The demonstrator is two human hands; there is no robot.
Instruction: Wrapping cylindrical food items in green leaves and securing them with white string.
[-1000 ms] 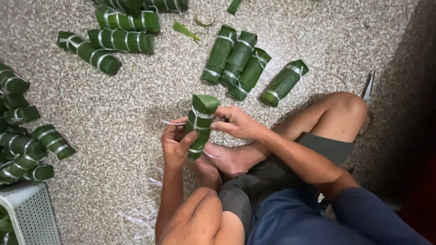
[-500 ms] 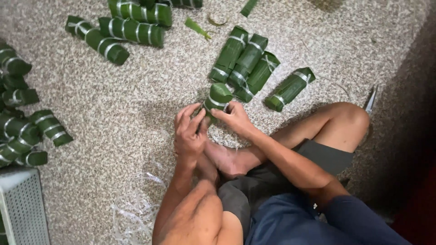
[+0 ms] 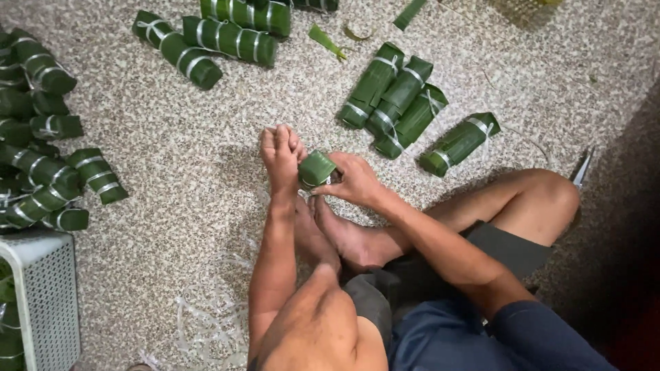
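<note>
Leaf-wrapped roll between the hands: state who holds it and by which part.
The right hand grips the leaf-wrapped roll around its lower body, upper end exposed. The left hand is fisted beside it, touching.

Person seen from above. 2 bare forearms, no sleeves reaching the wrists, no watch, rings or gloves visible on left hand (image 3: 280, 152) or right hand (image 3: 355, 180). Blue short-sleeve shirt, sleeve edge shows on the right upper arm. Dark grey shorts, hem ends above the knee. Legs bare from the shorts down, both knees uncovered. 2 bare feet, no shoes or socks. No tattoos or markings that I can make out.
</note>
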